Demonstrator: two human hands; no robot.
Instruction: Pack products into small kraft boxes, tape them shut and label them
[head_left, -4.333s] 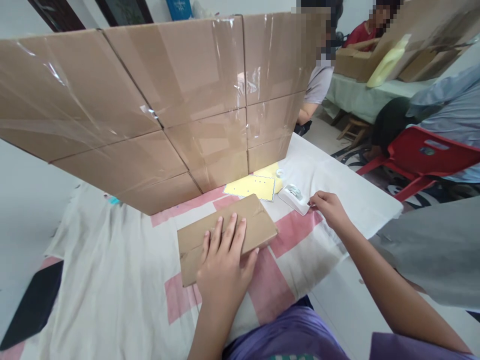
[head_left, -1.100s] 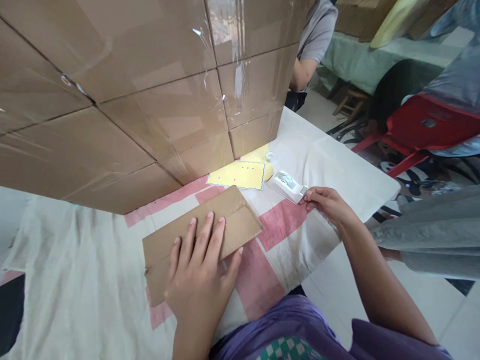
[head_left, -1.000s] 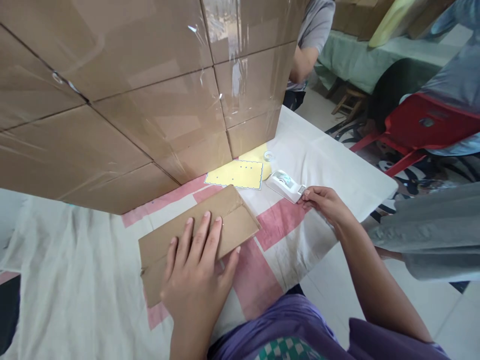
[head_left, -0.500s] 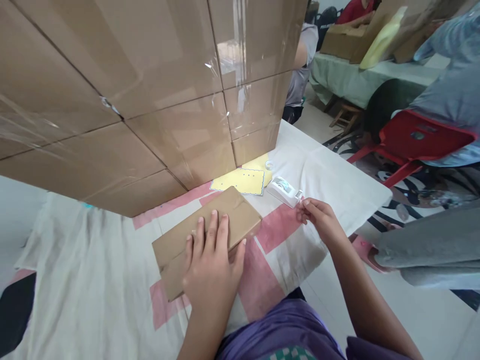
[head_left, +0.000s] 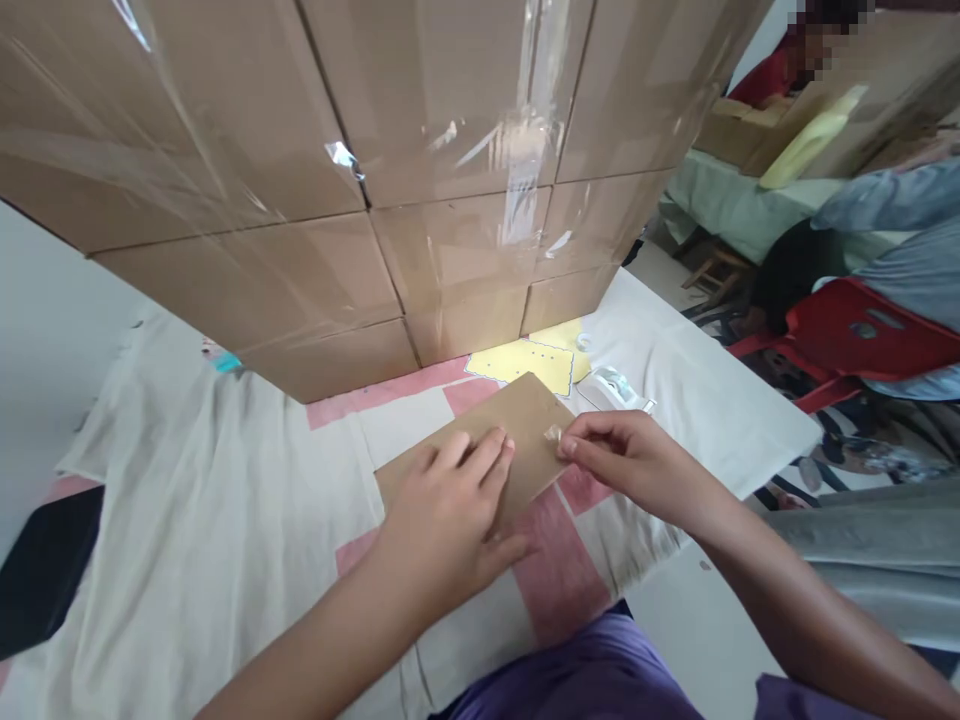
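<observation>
A flat brown cardboard box [head_left: 529, 405] lies at a slant on the cloth-covered table in front of me. My left hand [head_left: 457, 510] rests on top of it, fingers spread and slightly bent, thumb out toward the near edge. At the box's right end, my right hand [head_left: 626, 455] pinches a small piece of clear tape [head_left: 553, 433], which touches the box top. Just beyond that hand sits a white tape dispenser [head_left: 611, 385], partly hidden by it. A yellow sheet with a wavy blue edge [head_left: 525, 362] lies behind the box.
Large taped cartons [head_left: 465, 250] are stacked along the table's far side. A small tape ring [head_left: 584, 342] lies near their base. Right of the table stand a red chair [head_left: 877, 335] with a seated person and another table [head_left: 720, 190] holding cartons and a yellow bottle [head_left: 814, 140].
My right hand has moved left from the dispenser to the box's right end, bringing tape onto it. My left hand has stayed on the box, its fingers now more bent. The view has shifted.
</observation>
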